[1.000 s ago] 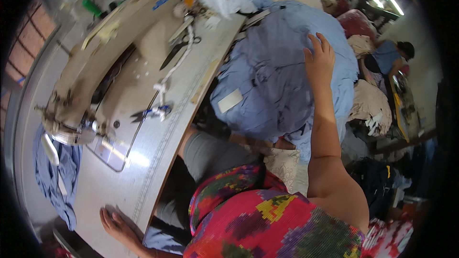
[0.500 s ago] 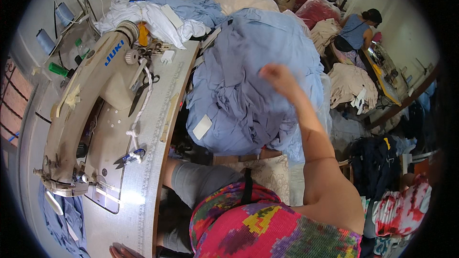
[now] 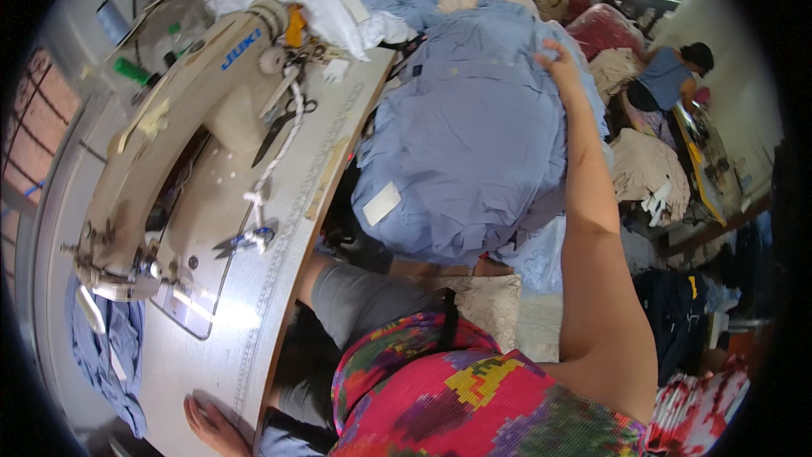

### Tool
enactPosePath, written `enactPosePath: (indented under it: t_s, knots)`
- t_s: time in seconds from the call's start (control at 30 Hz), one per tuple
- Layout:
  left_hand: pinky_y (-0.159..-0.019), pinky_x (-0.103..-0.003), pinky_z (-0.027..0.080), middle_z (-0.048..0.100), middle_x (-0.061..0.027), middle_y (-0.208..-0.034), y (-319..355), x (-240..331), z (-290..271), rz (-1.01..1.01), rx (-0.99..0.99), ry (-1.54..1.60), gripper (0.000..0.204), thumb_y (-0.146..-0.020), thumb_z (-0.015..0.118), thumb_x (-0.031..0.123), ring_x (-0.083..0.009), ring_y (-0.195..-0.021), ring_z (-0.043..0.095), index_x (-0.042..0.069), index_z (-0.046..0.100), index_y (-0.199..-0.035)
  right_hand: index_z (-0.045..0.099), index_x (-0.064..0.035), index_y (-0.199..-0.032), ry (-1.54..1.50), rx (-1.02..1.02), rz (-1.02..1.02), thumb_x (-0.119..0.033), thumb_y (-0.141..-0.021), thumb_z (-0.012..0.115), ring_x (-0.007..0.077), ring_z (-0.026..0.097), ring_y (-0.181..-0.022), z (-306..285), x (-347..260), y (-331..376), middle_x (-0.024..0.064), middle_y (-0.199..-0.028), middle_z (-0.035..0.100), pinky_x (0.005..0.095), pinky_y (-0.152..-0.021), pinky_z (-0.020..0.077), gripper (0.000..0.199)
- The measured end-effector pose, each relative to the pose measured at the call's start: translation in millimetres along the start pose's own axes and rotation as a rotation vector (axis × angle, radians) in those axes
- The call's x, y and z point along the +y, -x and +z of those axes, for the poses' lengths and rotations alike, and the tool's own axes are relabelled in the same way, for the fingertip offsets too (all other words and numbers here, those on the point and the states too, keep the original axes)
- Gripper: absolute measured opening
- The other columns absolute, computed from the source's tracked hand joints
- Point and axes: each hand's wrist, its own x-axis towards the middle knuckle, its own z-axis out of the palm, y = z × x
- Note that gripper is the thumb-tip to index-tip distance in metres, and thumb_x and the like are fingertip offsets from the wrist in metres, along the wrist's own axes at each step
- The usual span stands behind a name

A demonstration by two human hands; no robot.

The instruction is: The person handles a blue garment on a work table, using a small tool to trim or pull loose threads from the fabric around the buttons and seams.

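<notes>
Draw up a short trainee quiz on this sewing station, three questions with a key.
1. True or false: the two thread cones at the upper left are red.

2. Multiple choice: which of these is nearest the right hand?
A) the black-handled scissors
B) the blue cloth pile
C) the green-handled tool

3. Fill in the blank: the left hand rests on the ____.

Key:
1. False; they are blue.
2. B; the hand is at the pile's right side.
3. Tabletop.
</notes>
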Motion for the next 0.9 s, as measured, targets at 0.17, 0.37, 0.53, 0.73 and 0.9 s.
enactPosePath:
  t_s: [0.17,0.37,0.53,0.73,0.9]
  knots:
    - [-0.100,-0.035,0.033,0.053,-0.0165,-0.122,-4.9,109.0,-26.7,-0.133,-0.174,0.719,0.045,-0.086,0.059,0.023,-0.0256,-0.117,0.046,-0.003,0.051,-0.122,0.044,-0.0066,-0.130,-0.921,-0.325,-0.319,-0.020,-0.079,0.068,0.0176,0.053,-0.106,74.5,-109.1,124.0,0.0081,-0.116,0.055,0.0300,-0.092,0.0415,0.058]
    - [-0.106,-0.035,0.027,0.037,-0.0168,-0.136,-6.2,231.1,-11.2,0.650,-0.580,0.815,0.080,-0.076,0.072,0.033,-0.0247,-0.128,0.035,-0.005,0.031,-0.133,0.051,-0.0001,-0.117,-0.246,-0.174,-1.292,-0.031,-0.077,0.067,0.0290,0.056,-0.100,163.0,-204.4,294.8,0.0168,-0.114,0.055,0.0387,-0.084,0.0442,0.053]
    - [-0.085,-0.031,0.045,0.061,-0.0114,-0.100,1.5,212.7,-20.9,0.227,-0.449,0.903,0.036,-0.077,0.060,-0.001,-0.0222,-0.095,0.058,-0.001,0.052,-0.112,0.048,0.0015,-0.120,-0.546,-0.239,-1.159,-0.039,-0.075,0.070,0.0294,0.056,-0.099,190.2,-234.4,329.3,0.0161,-0.114,0.055,0.0408,-0.080,0.0474,0.064]
    - [-0.083,-0.031,0.046,0.064,-0.0094,-0.093,24.2,109.9,-105.1,-0.089,0.068,0.716,0.034,-0.066,0.061,-0.005,-0.0215,-0.089,0.060,0.000,0.061,-0.099,0.055,0.0022,-0.117,-0.713,-0.439,-1.082,-0.012,-0.076,0.067,0.0248,0.058,-0.106,206.9,-224.9,306.8,0.0162,-0.113,0.060,0.0337,-0.089,0.0457,0.045]
    - [-0.083,-0.031,0.045,0.066,-0.0118,-0.092,-3.2,36.4,-179.3,-0.041,0.417,-0.053,0.033,-0.069,0.051,-0.006,-0.0199,-0.087,0.062,-0.003,0.062,-0.100,0.063,0.0012,-0.104,-0.393,-0.688,-1.176,-0.002,-0.076,0.056,0.0232,0.061,-0.098,243.3,-251.2,300.3,0.0152,-0.102,0.065,0.0297,-0.085,0.0464,0.029]
